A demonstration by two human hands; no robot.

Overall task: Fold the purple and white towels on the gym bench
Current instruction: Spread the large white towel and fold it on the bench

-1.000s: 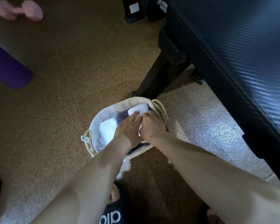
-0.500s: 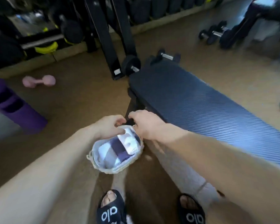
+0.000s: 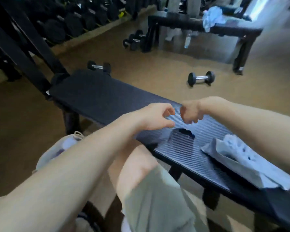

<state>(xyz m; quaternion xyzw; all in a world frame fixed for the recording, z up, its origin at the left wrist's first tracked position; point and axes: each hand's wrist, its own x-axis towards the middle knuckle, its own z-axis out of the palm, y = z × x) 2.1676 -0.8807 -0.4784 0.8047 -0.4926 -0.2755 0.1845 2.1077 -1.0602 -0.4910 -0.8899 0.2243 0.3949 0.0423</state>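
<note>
Towel (image 3: 241,158), white and crumpled, lies on the gym bench (image 3: 97,96) toward its right end, under the right forearm. Above the bench's middle the left hand (image 3: 155,117) and right hand (image 3: 190,113) hover close together, fingers loosely curled, holding nothing. Behind the left forearm, the basket (image 3: 64,144) sits on the floor.

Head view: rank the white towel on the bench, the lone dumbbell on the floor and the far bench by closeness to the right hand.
1. White towel, on the near bench, right.
2. Dumbbell, on the floor beyond.
3. Far bench, at the back.
Right hand hangs over the near bench.
</note>
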